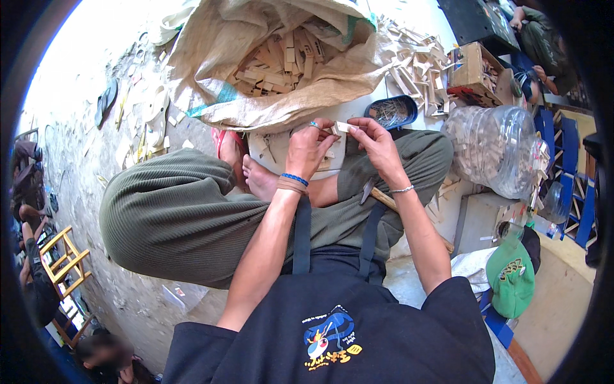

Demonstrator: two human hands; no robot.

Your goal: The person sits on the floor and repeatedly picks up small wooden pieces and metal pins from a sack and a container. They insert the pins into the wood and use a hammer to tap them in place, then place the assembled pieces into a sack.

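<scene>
My left hand [308,148] and my right hand [382,151] meet above my crossed legs, fingers pinched on a small pale wooden block [343,127]. The right thumb lies along the block; the left fingertips are at its other end, partly hiding it. Just beyond my right hand sits a dark blue oval container [409,114] of nails [389,112]. A hammer [385,200] rests across my lap under the right forearm, its wooden handle partly covered. In front of my hands gapes a woven sack [211,70] full of wooden pieces [281,64].
Loose wood strips [416,67] pile up right of the sack, beside a wooden box [470,70]. A large clear plastic jar [489,150] lies at my right, near a green cap [511,275]. Left are a wooden stool [64,262] and sandals [107,102]. Other people sit at both edges.
</scene>
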